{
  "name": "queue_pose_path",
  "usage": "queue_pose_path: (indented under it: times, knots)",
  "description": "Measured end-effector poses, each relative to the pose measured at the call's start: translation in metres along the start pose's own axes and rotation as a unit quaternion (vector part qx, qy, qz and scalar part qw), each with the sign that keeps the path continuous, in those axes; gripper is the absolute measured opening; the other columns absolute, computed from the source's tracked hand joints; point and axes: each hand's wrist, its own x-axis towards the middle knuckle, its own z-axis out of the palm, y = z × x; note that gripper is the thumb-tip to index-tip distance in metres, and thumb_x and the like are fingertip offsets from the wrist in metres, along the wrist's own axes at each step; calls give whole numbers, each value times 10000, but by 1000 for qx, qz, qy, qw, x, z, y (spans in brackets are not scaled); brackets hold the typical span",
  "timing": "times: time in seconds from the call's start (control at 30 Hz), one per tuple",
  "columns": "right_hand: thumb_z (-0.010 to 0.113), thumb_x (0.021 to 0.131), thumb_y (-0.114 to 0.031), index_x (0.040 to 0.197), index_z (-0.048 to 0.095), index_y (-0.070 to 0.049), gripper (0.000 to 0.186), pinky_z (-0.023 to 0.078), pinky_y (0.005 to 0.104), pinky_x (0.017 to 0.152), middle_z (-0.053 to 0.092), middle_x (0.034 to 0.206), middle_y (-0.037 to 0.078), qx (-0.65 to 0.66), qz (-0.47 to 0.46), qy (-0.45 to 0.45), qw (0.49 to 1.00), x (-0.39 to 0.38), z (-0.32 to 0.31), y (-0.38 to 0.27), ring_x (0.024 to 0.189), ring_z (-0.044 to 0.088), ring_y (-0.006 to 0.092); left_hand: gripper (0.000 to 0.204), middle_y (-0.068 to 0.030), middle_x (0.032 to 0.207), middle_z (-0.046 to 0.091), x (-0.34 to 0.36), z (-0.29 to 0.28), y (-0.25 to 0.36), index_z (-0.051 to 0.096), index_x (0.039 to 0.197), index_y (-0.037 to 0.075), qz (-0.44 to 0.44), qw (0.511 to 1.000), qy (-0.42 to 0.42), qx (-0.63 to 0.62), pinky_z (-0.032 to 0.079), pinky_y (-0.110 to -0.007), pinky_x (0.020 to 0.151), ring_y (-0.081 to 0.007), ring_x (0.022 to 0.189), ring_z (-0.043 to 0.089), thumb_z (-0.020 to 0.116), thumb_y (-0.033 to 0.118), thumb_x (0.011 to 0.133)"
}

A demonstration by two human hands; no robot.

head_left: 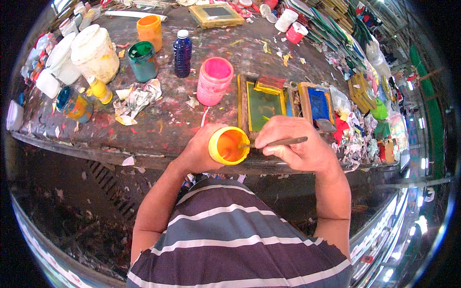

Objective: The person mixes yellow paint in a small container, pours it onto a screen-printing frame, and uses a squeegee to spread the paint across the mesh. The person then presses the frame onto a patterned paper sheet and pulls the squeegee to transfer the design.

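My left hand (198, 149) is wrapped round a yellow plastic jar (212, 152), tilted so its mouth faces up toward me. Orange-yellow ink (229, 147) coats the inside. In my right hand (297, 143) is a thin dark stick (294, 140), pinched between thumb and fingers. Its front end reaches the jar's right rim; whether it dips into the ink I cannot make out. Just beyond my right hand lies a wooden screen frame (243, 103) with yellow-stained mesh. Beside it is a smaller frame (319, 103) with blue mesh. A pink jar (211, 91) stands beyond my left hand.
Toward the back left stand a dark blue bottle (182, 55), a green jar (143, 65), an orange jar (150, 32) and a white tub (96, 54). Crumpled paper (144, 98) lies nearby. Scraps (357, 137) pile up at the right. The table's front edge (96, 152) runs before me.
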Motion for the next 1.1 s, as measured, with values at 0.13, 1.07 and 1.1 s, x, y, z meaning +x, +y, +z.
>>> queue_pose_path:
  times: [0.13,1.07,1.1]
  knots:
    - [842,997,-22,1152,841,-59,159,639,459,987,833,1120,137,-44,0,-20,999,0,0,-2,1089,808,357,923,-162,1504,724,1,-2,2,674,1522,77,-8,1000,4,-21,516,-494,1237,-366,1413,683,1098,267,725]
    - [856,996,-41,1142,829,-42,148,647,455,907,841,1097,123,-38,-30,-55,997,10,0,5,1019,815,333,940,-167,1519,722,0,-4,2,665,1542,80,-23,999,-2,-23,526,-488,1244,-372,1418,692,1085,253,720]
    - [848,989,-30,1129,828,-41,141,648,456,902,844,1104,121,-3,-34,-76,997,10,1,6,1023,817,335,936,-166,1517,722,0,-4,2,668,1538,82,-35,999,-4,-36,526,-486,1242,-371,1413,693,1087,252,719]
